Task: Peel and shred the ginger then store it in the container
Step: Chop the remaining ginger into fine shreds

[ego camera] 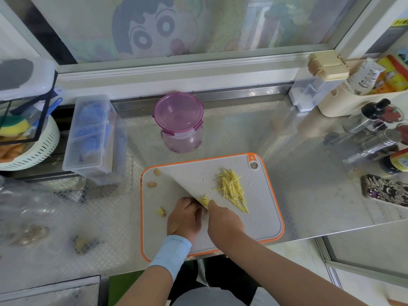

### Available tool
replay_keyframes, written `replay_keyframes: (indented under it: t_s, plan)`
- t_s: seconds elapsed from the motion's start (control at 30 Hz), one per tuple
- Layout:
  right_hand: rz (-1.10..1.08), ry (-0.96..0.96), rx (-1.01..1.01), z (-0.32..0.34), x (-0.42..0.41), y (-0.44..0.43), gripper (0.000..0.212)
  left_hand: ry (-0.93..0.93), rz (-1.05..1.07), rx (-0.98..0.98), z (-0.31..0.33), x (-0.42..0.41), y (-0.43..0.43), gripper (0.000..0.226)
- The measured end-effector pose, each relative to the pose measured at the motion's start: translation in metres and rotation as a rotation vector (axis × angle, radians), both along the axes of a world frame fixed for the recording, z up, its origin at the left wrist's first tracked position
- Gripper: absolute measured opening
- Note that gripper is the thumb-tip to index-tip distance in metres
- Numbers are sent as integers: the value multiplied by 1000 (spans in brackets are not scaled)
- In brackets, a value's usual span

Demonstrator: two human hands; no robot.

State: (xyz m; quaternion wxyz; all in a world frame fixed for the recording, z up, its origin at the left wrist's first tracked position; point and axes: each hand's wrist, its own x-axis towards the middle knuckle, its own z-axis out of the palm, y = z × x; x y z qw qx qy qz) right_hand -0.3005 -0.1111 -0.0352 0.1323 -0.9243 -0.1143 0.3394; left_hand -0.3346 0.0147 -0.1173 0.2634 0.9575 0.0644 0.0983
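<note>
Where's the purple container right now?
Head view: the purple container stands on the counter just behind the cutting board, right of the clear plastic box, lid on.

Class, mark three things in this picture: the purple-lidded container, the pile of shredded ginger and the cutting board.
container [178,111]: head view, middle of its purple lid.
shredded ginger [231,187]: head view, centre of the pile.
cutting board [260,219]: head view, bare grey surface near its right edge.

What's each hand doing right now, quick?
Left hand: holds the ginger piece down on the cutting board.
Right hand: grips the knife.
</note>
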Motion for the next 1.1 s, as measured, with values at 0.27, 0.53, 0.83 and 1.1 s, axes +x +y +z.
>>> replay_keyframes:
  t_s: [0.27, 0.53, 0.83, 1.1]
  plan:
    - [-20, 8, -44, 1, -11, -13, 31, -4, -12, 2, 0, 0, 1, 26]
    - [26, -4, -34, -2, -3, -5, 30, -20, 3, 15, 2, 1, -1, 27]
    - [-2, -17, -12, 2, -6, -8, 26, -6, -6, 16, 6, 1, -1, 15]
    - [-24, 23, -31, -1, -6, -9, 26, -17, 4, 24, 7, 1, -2, 24]
